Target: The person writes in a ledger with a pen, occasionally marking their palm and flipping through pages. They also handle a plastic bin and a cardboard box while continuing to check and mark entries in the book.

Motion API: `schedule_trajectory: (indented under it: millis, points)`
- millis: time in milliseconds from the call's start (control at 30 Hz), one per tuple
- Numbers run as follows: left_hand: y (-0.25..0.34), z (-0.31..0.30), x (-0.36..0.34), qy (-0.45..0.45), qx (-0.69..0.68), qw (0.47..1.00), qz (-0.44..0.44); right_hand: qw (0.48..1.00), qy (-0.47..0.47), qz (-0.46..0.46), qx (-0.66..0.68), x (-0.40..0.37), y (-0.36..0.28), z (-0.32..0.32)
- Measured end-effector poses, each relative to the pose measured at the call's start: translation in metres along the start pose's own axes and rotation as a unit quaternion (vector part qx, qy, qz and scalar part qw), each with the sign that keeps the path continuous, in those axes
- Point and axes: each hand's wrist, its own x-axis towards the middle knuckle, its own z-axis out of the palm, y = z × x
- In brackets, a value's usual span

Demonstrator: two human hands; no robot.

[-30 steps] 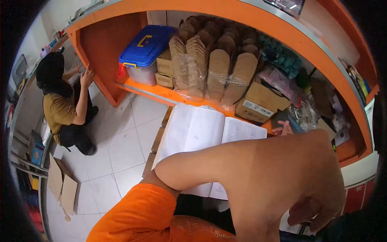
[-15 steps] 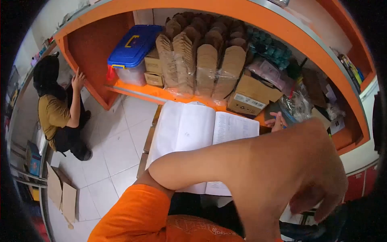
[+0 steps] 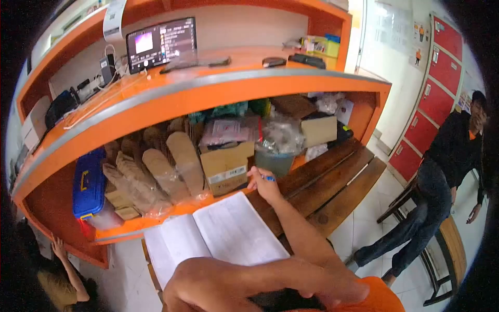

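A large open book (image 3: 239,229) with white pages lies in front of me, on the slatted wooden bench. My right hand (image 3: 264,185) is just past its far right corner, fingers closed around a blue pen (image 3: 268,178). Across the bottom of the view runs my left forearm, covering the book's near edge. My left hand (image 3: 338,286) lies over my right arm near the elbow, close to the orange sleeve (image 3: 382,296); its fingers are mostly hidden and blurred.
Behind the book, an orange counter (image 3: 234,93) holds a monitor (image 3: 162,44). Below are a blue-lidded box (image 3: 89,182), wrapped brown cardboard stacks (image 3: 161,166) and a carton (image 3: 226,169). The wooden bench (image 3: 332,195) extends right. One person sits right; another crouches lower left.
My view has swung up and to the right, bringing the monitor, red lockers and seated person into sight. My left hand has come down to my right arm. The pen remains in my right hand.
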Motion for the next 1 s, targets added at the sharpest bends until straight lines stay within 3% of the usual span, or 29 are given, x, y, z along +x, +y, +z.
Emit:
schedule_trajectory:
  millis: [33,100,333,467,600,733,800,933,1000]
  points:
    - [-0.002,-0.007,-0.003,-0.037,0.000,0.997,-0.067,1.000,0.005,0.017,-0.012,0.001,-0.003,0.003]
    - [-0.009,-0.005,0.001,-0.068,-0.007,0.991,-0.111,1.000,0.007,0.015,-0.025,0.002,-0.001,0.003]
    - [-0.019,0.022,0.006,-0.035,-0.084,0.988,-0.125,1.000,0.006,0.006,0.005,0.003,0.008,0.001]
    - [-0.015,0.031,0.000,0.094,-0.153,0.983,-0.034,1.000,-0.003,-0.012,-0.012,0.001,0.006,-0.001]
    - [-0.026,0.012,0.004,0.308,-0.271,0.909,0.077,1.000,-0.013,0.016,0.011,0.009,0.017,-0.002]
    - [-0.055,-0.044,-0.002,0.307,-0.383,0.859,0.145,0.994,0.020,-0.021,0.107,0.021,0.051,0.006]
    - [-0.056,-0.048,-0.002,0.376,-0.372,0.839,0.127,0.993,0.058,-0.071,-0.069,0.020,0.040,-0.001]
    - [-0.053,-0.048,-0.003,0.397,-0.340,0.842,0.131,0.999,0.035,0.009,-0.023,0.012,0.025,0.001]
    - [-0.053,-0.048,-0.004,0.410,-0.322,0.843,0.133,0.992,0.060,-0.091,-0.059,0.017,0.035,0.003]
